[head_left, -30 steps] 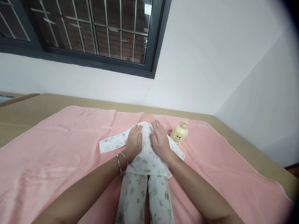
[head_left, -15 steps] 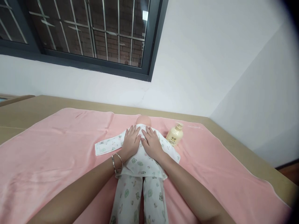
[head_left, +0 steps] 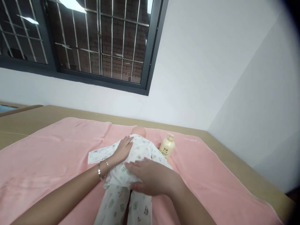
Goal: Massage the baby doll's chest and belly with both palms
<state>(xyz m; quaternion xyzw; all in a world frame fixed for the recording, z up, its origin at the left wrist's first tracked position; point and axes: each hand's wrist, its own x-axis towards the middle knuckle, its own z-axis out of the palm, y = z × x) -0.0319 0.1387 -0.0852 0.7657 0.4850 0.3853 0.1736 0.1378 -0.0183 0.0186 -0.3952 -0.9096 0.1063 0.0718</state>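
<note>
A baby doll (head_left: 138, 131) lies on a pink blanket, dressed in a white printed top (head_left: 142, 150) and matching trousers (head_left: 117, 203). Its head points to the far side, and no facial features show. My left hand (head_left: 124, 149), with bangles at the wrist, rests flat on the left of the top, near the shoulder. Over the lower part of the top is my right hand (head_left: 152, 175), fingers stretched out to the left and slightly blurred; whether it touches the cloth I cannot tell. A cream pump bottle (head_left: 167, 146) stands beside the doll's right-hand side.
The pink blanket (head_left: 211, 175) covers much of a tan surface (head_left: 56, 113). White walls (head_left: 192, 62) meet in a corner at the right. A dark-framed window (head_left: 98, 82) with metal bars is at the upper left.
My right hand has left the upper part of the top and come down toward the doll's waist, turning sideways. My left hand stays on the upper top. The view has tilted up.
</note>
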